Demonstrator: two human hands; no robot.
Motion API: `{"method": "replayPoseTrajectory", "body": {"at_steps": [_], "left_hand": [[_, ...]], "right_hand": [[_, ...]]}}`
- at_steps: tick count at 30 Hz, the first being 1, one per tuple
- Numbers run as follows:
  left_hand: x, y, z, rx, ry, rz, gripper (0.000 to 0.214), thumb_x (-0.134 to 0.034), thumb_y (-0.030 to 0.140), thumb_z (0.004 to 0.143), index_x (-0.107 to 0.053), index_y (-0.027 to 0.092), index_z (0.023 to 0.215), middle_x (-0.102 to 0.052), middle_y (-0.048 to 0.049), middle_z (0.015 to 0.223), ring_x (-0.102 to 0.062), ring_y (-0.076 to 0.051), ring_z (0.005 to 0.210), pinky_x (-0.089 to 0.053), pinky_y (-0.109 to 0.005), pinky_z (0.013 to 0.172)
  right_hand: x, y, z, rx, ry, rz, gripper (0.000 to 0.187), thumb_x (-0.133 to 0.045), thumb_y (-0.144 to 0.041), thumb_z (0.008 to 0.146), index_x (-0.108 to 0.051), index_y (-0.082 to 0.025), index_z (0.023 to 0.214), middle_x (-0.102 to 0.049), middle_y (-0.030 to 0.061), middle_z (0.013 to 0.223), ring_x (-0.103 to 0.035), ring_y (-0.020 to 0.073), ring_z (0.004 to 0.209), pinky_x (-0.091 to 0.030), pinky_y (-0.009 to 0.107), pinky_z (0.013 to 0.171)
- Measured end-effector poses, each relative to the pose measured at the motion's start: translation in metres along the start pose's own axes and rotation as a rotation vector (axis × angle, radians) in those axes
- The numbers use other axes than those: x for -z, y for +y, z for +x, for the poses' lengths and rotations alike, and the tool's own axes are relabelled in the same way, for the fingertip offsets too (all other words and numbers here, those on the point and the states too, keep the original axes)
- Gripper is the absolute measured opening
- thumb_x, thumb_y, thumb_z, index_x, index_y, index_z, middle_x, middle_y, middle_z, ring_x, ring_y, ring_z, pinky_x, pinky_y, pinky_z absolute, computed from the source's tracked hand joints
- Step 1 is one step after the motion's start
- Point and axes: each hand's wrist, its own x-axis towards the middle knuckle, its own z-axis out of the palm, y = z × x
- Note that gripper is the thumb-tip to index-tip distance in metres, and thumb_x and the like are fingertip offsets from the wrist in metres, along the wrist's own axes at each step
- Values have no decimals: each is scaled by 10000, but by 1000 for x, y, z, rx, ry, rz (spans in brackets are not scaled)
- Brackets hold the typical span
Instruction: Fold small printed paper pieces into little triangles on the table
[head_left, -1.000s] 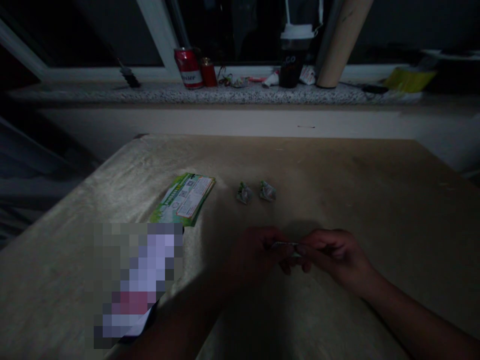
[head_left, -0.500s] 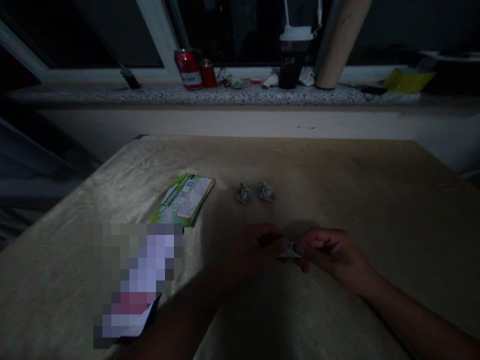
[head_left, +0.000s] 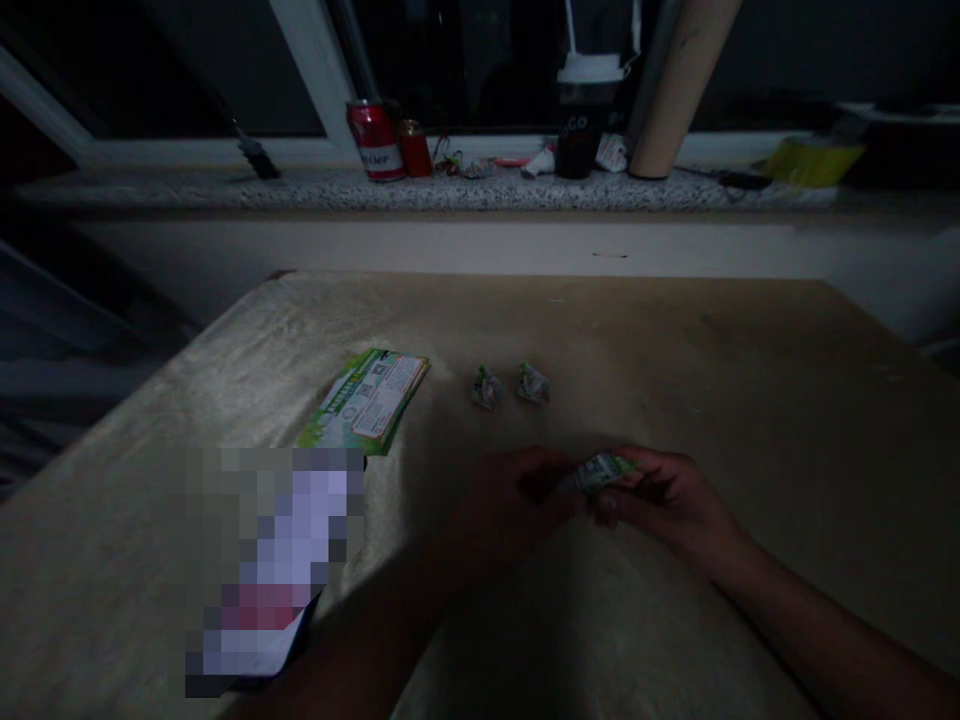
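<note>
Head camera showed the left hand (head_left: pixel 517 500) and right hand (head_left: pixel 671 500) pinching a small green-printed paper (head_left: pixel 600 471) between their fingers over the table (head_left: pixel 720 350), near two crumpled green-printed pieces (head_left: pixel 533 383).

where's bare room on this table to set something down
Bare table lies right of the right hand, and beyond the two small printed pieces toward the back edge, barring tiny pale specks. Crowded: the left side, with the green printed cards and pixelated device near the left forearm; the windowsill too.
</note>
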Motion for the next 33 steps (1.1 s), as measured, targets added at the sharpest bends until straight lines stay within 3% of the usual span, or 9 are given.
{"method": "replayPoseTrajectory", "body": {"at_steps": [3, 10, 17, 22, 28, 33], "left_hand": [[-1, -5, 1, -40, -71, -136, 235, -714, 355, 921, -773, 168, 1052, -812, -77, 985, -753, -206, 931, -550, -307, 855], [-2, -10, 1, 37, -4, -90, 289, -783, 334, 839, -734, 145, 1051, -787, -96, 1001, -722, -210, 898, -535, -318, 811], [-2, -6, 2, 40, -47, -171, 290, -743, 354, 853, -709, 133, 1038, -783, -103, 978, -717, -204, 878, -529, -313, 789], [-5, -7, 0, 34, 48, 79, 268, -661, 321, 850, -712, 135, 1035, -774, -105, 972, -708, -232, 874, -529, -340, 774], [-17, 3, -2, 18, 166, 466, 250, -579, 320, 888, -727, 149, 994, -759, -78, 857, -678, -219, 743, -478, -325, 681], [-23, 4, 1, 2, 187, 586, 236, -547, 316, 921, -730, 171, 888, -730, -63, 752, -634, -198, 636, -421, -315, 627]], "right_hand": [[-1, -1, 0, 35, 1, -37, 254, -812, -429, 865, -775, -180, 840, -713, 24, 667, -626, 133, 596, -520, 253, 569], [-4, 3, -3, 38, 39, -107, 271, -796, -436, 877, -731, -184, 800, -665, 11, 667, -586, 130, 596, -476, 251, 547], [-5, -4, -2, 103, 5, -185, 265, -723, -393, 931, -706, -184, 769, -636, 5, 634, -570, 124, 573, -463, 237, 539], [-9, -4, -2, 196, 87, -318, 166, -663, -276, 930, -712, -191, 796, -665, 6, 646, -594, 127, 566, -483, 219, 526], [-17, -2, -2, 354, 236, -664, 208, -632, -225, 899, -620, -198, 693, -601, -26, 565, -573, 113, 484, -461, 206, 483], [-18, 0, -2, 378, 241, -751, 231, -615, -238, 927, -617, -194, 700, -611, -21, 572, -577, 112, 478, -464, 212, 487]]}}
